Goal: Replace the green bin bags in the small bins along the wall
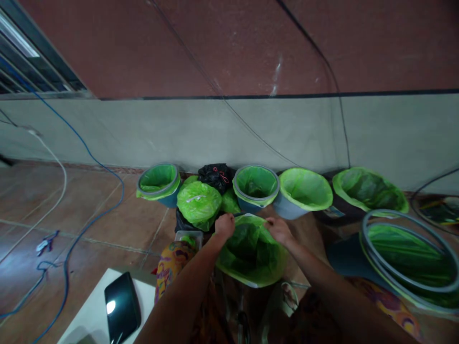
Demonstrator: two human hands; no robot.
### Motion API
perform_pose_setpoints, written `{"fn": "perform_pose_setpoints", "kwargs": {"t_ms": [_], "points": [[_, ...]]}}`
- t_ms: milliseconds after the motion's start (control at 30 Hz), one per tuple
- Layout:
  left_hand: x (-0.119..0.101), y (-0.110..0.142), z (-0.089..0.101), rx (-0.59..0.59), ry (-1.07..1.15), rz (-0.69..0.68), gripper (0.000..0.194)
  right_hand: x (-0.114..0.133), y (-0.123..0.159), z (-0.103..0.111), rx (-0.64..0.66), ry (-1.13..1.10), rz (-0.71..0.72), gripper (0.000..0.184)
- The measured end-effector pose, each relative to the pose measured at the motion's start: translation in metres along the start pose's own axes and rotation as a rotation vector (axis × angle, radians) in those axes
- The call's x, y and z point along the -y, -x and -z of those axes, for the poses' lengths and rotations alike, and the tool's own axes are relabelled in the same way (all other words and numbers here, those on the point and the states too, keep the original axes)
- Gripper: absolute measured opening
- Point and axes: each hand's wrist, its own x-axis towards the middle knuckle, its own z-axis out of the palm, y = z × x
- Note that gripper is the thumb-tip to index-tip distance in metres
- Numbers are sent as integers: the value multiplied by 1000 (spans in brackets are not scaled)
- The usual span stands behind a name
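Note:
A green bin liner (251, 267) hangs inside a bin between my knees, its edge folded out over the rim. My left hand (225, 226) is closed on the liner's far left edge. At the far right edge, my right hand (278, 231) pinches the same liner. The liner covers most of the bin, so its body hardly shows. Just beyond my left hand lie a tied green bag (199, 203) and a black bag (217, 177) with red ties.
Lined bins stand along the wall: one with a grey ring (256, 181), a pale one (304, 191) and a dark one (369, 191). A large bin (344, 258) leans at right. A phone (122, 306) lies on a white surface. A blue cable (89, 224) crosses the floor.

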Motion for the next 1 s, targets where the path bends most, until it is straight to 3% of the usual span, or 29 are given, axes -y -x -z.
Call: {"fn": "perform_pose_setpoints", "kwargs": {"t_ms": [200, 400, 667, 833, 1000], "points": [[6, -24, -9, -40, 80, 96, 32, 3, -33, -17, -2, 144, -69, 35], [12, -49, -16, -31, 101, 170, 34, 0, -57, -32, -8, 218, -117, 38], [33, -73, -36, 85, 196, 241, 30, -17, -68, -39, 67, 36, -192, 33], [44, -68, -31, 135, 218, 251, 26, -29, -59, -31, 65, -28, -168, 32], [53, -37, -22, 92, 205, 287, 31, -43, -27, -22, 27, -74, -184, 34]]}}
